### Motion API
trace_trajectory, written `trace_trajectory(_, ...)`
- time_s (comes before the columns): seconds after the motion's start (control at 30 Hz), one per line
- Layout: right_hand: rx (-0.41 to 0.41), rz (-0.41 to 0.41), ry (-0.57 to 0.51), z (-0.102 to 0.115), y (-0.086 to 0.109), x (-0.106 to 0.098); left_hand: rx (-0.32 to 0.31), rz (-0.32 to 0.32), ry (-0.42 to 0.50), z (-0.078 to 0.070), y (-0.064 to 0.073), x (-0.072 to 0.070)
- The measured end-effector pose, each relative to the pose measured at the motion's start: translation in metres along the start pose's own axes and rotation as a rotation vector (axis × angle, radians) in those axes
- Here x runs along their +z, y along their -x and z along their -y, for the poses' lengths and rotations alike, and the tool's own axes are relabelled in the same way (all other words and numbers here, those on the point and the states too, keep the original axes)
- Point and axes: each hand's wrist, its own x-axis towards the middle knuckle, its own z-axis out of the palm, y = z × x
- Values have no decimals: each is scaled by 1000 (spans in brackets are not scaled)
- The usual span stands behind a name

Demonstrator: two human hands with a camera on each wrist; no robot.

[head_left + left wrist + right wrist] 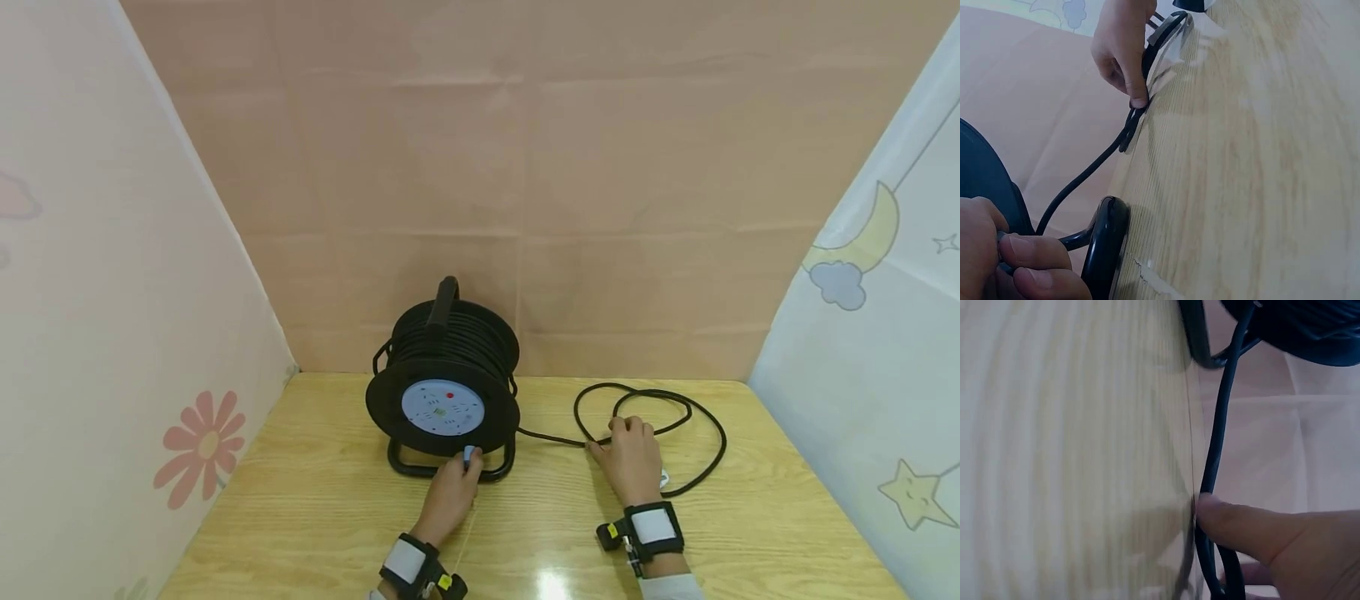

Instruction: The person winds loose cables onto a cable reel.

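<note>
At the front lower rim of the cable reel, the left hand has its fingers curled closely around a pale blue knob, whose top shows above the thumb. Off to the right, just above the worktop, the right hand is nearly closed, its thumb and bent fingers pinching the black cable. Each wrist wears a black strap with a white pad and a small camera, and a pale sleeve shows below the right one.

From the reel's lower right side the cable runs to the right hand, then spreads beyond it in loose, crossing loops on the worktop. Just beside that hand's outer edge sits a small white piece, mostly hidden, so its shape is hard to tell.

The reel stands upright left of centre, near the back edge, on a black tubular frame. More cable is wound around its drum, under a black carrying handle. Its front disc bears a pale socket panel with a red spot near the top.

Behind rises a creased brown backdrop; pale side panels carry a pink flower, a moon, a cloud and stars.
</note>
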Motion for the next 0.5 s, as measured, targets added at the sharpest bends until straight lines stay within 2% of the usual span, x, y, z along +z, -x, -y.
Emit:
trace_trajectory(0.17,-32,-1,37,-4,-1,-2,-1,8,15,0,0,-1)
trace_trajectory(0.37,-17,-72,18,-3,-5,-3,-13,14,11,1,-1,-2)
trace_trajectory(0.5,9,-65,4,-3,-6,-3,-11,10,6,3,-1,-3)
